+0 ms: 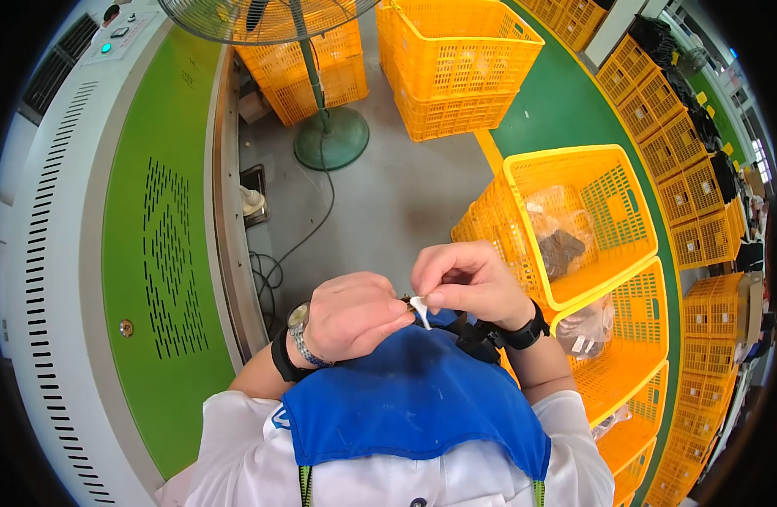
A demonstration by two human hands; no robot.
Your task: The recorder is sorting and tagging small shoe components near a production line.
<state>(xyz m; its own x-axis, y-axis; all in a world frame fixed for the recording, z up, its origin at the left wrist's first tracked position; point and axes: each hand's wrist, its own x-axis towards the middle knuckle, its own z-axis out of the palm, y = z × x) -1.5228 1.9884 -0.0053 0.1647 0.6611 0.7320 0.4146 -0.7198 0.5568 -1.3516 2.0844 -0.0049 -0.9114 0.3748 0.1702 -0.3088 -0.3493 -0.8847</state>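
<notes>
In front of my blue apron [405,393], both hands meet at chest height. My right hand [475,283] pinches a small white piece [421,309] between thumb and forefinger, and a thin tail of it hangs down. My left hand [357,317] is closed, its fingertips right beside the white piece. Something small and dark shows at those fingertips, but I cannot make out what it is. A watch [299,321] and a black band are on my left wrist; another black band [528,331] is on my right.
Yellow crates [566,300] with bagged items stand close on my right. Ahead are more stacked crates [456,106] and a standing fan [331,139], its cable [321,224] trailing over the grey floor. A green and white machine [164,253] runs along my left.
</notes>
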